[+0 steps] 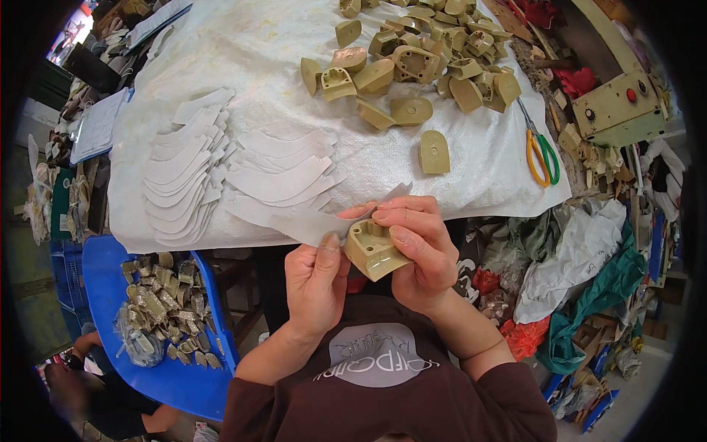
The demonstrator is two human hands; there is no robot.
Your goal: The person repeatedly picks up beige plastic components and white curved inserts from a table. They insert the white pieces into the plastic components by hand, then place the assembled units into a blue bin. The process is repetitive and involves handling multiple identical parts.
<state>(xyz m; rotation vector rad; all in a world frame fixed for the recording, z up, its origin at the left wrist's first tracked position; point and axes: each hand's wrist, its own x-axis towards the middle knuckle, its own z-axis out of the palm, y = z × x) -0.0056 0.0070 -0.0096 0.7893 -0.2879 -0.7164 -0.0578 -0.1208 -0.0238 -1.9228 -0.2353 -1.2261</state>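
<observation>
The glossy olive-tan moulded heel block (375,254) is held up in front of the person's chest, off the near edge of the white woven table cover (368,158), between both hands. From here, the left hand (315,276) is pinched narrow, its thumb pressing a thin pale-grey curved strip (305,223) beside the block. The right hand (421,250) curls round the block's right side, thumb and fingers closed on it; the fingers hide where the strip meets the back. I'd guess the two-handed grip is for steadying the block and keeping the strip taut against it.

The hollow, hole-dotted face looks upward, and the smooth wall faces the person's body. Its long axis seems to slant from the left thumb down toward the right palm, though fingers cover too much to be sure.

Ahead and left of the left hand lie overlapping pale-grey strips (180,177), probably fanned for easy picking. Just ahead of the right hand sits one lone olive-tan block (434,152); a heap of similar blocks (416,62) lies further off, likely within reach. Scissors with green and orange handles (532,132) rest to the right.
</observation>
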